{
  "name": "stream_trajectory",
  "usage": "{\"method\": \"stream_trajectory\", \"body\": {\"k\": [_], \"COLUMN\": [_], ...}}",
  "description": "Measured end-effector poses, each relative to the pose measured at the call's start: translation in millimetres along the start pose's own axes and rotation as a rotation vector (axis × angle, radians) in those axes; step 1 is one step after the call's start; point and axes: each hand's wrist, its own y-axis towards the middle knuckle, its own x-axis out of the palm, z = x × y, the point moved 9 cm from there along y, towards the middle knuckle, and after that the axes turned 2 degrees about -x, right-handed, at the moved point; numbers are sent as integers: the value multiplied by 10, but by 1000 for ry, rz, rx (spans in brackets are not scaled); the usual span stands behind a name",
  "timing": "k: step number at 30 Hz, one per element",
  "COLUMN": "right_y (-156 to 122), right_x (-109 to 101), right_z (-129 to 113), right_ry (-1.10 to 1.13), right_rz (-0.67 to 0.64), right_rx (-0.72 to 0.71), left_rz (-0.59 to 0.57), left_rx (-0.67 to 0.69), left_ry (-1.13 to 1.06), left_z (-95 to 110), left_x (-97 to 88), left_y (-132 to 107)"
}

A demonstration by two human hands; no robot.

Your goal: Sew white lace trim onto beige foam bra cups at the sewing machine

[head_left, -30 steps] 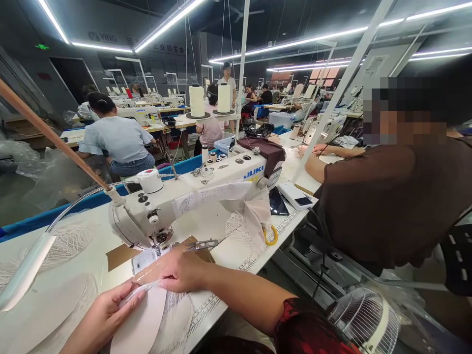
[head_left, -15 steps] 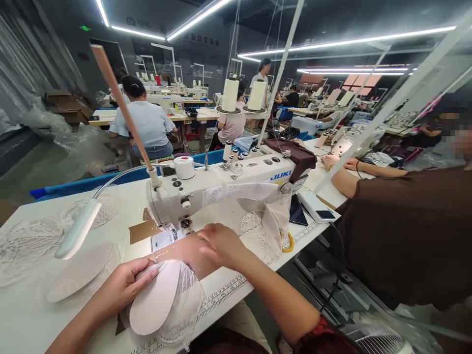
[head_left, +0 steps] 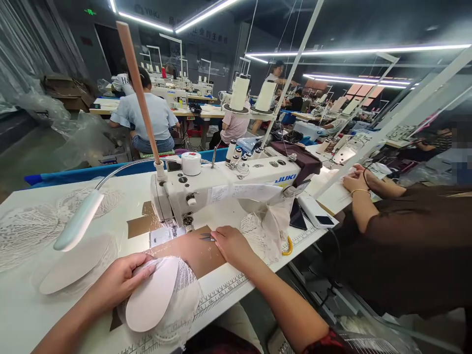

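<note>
Snips [head_left: 207,237] in right grip [head_left: 231,246] near sewing machine [head_left: 236,178] (blue "JUKI" lettering [head_left: 285,178]).

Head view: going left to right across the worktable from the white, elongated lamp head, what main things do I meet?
White, elongated lamp head → bare left hand → smooth, pale-pink oval piece → silver metal thread snips → bare right hand → yellow ring-shaped handle → white rectangular box.

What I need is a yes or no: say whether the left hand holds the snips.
No, the snips are in the right hand, while the left hand grips a lacy piece with a pale pad.
</note>
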Motion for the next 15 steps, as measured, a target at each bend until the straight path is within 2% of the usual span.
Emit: {"method": "stream_trajectory", "body": {"k": [6, 11, 15], "right_y": [118, 236, 171], "right_x": [53, 66, -5], "right_z": [-24, -4, -12], "right_ry": [-45, -40, 47], "right_rz": [-67, -71, -76], "right_rx": [-9, 47, 19], "left_rz": [25, -39, 30], "left_rx": [-4, -35, -37], "left_ry": [-96, -169, -168], "left_z": [0, -63, 76], "left_x": [-19, 1, -130], "left_y": [-12, 38, -33]}}
